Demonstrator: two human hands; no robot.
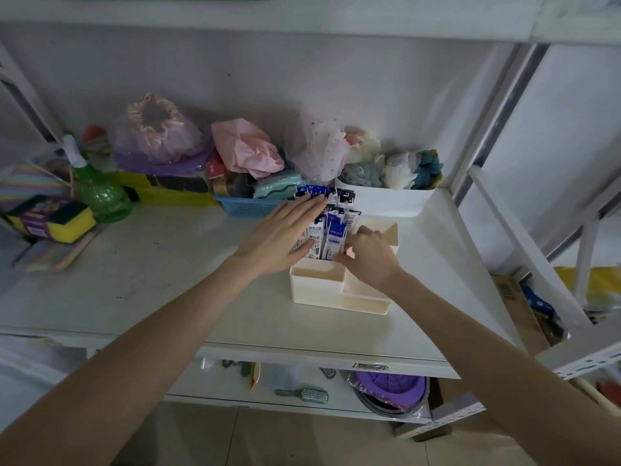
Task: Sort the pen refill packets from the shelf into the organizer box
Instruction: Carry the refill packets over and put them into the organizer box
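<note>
The left hand [285, 233] is lying flat and open, fingers stretched, pressing against the left side of the pen refill packets [331, 227] and gripping nothing. The right hand [368, 255] is pinching the nearest packet's right edge between curled fingers. The packets are standing upright between both hands, in the rear compartment of the cream organizer box [322, 290] sitting on the shelf [151, 264].

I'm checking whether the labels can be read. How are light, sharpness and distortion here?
Head view: dim, flat light with soft shadows; the shelf edges bow from the wide angle; print on the refill packets is too soft to read; no strong glare.
</note>
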